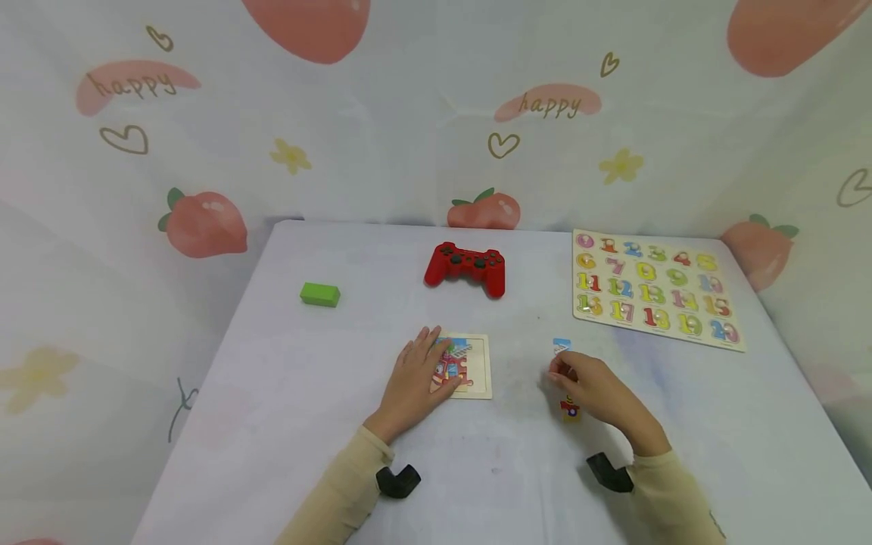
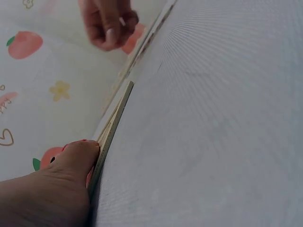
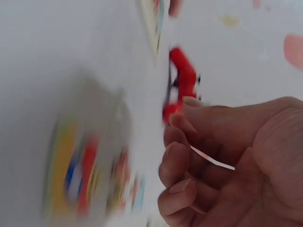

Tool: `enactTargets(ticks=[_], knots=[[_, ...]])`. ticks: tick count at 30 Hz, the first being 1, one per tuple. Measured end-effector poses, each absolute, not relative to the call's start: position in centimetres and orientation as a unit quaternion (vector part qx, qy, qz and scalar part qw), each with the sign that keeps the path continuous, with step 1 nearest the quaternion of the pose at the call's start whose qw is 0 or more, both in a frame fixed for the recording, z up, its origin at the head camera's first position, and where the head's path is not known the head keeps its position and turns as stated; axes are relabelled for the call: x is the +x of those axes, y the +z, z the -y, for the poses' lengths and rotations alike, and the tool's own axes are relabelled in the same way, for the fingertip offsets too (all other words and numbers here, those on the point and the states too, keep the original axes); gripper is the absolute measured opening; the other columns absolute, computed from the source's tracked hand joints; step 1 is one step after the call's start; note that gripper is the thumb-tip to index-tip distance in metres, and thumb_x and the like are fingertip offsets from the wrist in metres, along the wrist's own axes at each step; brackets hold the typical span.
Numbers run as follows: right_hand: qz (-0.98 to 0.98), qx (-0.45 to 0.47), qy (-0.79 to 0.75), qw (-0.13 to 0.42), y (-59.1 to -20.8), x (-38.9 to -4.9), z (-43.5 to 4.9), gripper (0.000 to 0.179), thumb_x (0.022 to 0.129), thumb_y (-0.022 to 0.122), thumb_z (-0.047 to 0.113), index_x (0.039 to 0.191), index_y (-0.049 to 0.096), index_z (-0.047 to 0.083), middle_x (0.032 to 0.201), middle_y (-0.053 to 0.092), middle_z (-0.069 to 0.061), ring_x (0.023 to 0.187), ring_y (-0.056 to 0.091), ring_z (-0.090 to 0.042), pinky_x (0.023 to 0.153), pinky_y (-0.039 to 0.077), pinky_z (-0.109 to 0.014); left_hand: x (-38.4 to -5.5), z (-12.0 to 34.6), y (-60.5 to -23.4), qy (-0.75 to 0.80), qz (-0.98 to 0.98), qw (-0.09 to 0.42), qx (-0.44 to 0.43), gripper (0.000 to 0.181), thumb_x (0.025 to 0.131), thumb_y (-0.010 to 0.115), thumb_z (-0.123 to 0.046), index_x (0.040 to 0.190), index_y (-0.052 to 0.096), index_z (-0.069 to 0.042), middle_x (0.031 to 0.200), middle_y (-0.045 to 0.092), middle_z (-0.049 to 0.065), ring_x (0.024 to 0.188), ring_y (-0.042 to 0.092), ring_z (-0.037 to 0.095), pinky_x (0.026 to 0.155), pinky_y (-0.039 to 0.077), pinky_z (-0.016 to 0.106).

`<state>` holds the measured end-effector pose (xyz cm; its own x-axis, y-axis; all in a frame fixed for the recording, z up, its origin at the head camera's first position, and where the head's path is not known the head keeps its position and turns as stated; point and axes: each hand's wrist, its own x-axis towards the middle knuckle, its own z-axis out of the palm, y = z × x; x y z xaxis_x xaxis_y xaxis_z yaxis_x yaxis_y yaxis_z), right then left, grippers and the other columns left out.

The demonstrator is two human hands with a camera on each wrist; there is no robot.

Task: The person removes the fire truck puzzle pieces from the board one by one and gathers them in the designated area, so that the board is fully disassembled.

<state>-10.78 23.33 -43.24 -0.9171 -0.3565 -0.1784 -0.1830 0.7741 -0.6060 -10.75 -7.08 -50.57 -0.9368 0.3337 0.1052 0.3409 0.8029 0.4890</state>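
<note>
My left hand (image 1: 418,378) rests on a small square picture puzzle board (image 1: 481,367), its fingers straight and covering the left part. The left wrist view shows the board's thin edge (image 2: 113,123) beside the thumb. To the right of the board, my right hand (image 1: 591,386) is raised a little over the table. Between its thumb and fingers it pinches a thin, flat puzzle piece (image 3: 213,158), seen nearly edge-on; its picture is hidden. Beneath the hand lie a yellow piece with a red vehicle (image 1: 570,410) and a piece with blue on it (image 1: 562,344).
A red game controller (image 1: 466,266) lies beyond the puzzle board. The green block (image 1: 320,294) is at the far left of the white table (image 1: 272,454). A number puzzle board (image 1: 654,288) fills the far right corner. A patterned cloth (image 1: 409,113) hangs behind.
</note>
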Motion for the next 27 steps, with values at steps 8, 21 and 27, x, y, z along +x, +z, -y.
enactTargets(ticks=[8,21,27], knots=[[-0.923,-0.167,-0.322,0.128,-44.0,-13.6,-15.7,0.015,0.091,0.064,0.016,0.102,0.061,0.005,0.087,0.057,-0.003,0.076,0.051,-0.015,0.066,0.046,-0.028,-11.1,7.2,-50.6,-0.275,0.949,0.037,-0.148,0.077,0.083,0.067,-0.052,0.141,0.044,-0.006,0.147,0.039,0.009,0.139,0.030,0.028,0.112,0.029,0.047],[-0.948,-0.112,-0.278,0.104,-45.3,-14.5,-10.5,0.023,0.086,0.072,0.019,0.100,0.059,0.005,0.089,0.055,-0.006,0.080,0.054,-0.019,0.074,0.049,-0.036,-11.1,7.4,-50.7,-0.240,0.956,0.049,-0.160,0.083,0.082,0.066,-0.057,0.142,0.044,-0.005,0.147,0.042,0.007,0.138,0.035,0.023,0.112,0.032,0.040],[-0.945,-0.093,-0.293,0.110,-45.2,-14.7,-10.2,0.022,0.085,0.072,0.016,0.098,0.059,0.005,0.089,0.056,-0.006,0.081,0.053,-0.019,0.077,0.049,-0.037,-11.2,7.5,-50.8,-0.243,0.953,0.066,-0.166,0.080,0.080,0.068,-0.055,0.140,0.046,-0.007,0.144,0.044,0.007,0.137,0.037,0.024,0.110,0.034,0.042]])
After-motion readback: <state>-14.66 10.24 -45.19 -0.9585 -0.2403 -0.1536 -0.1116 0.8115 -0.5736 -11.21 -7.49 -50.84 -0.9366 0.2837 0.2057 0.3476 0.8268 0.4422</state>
